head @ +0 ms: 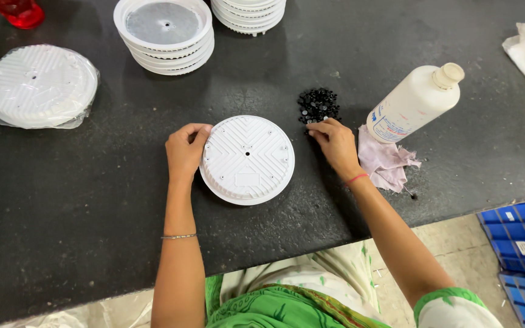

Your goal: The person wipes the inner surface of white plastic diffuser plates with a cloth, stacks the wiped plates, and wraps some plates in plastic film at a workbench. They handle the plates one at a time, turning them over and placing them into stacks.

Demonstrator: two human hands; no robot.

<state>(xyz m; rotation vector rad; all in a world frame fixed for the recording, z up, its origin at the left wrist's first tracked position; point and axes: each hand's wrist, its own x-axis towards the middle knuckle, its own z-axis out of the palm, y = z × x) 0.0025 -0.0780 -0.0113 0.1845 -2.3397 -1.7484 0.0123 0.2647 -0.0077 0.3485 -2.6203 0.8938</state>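
White round plastic disc (247, 159) with ridged lines and a small centre hole lies flat on the dark speckled worktable (92, 206), directly in front of the person. The left hand (185, 149) grips its left rim, with the fingers curled over the edge. The right hand (334, 141) is to the right of the disc, and its fingertips are pinched together at the near edge of a heap of small black plastic caps (318, 105); whether one cap is already between them I cannot tell. A white plastic bottle (415, 102) lies tilted on a crumpled pink cloth (386, 163), just beside this hand. I think a careless sweep of the wrist could scatter the caps or push the bottle so that it rolls.
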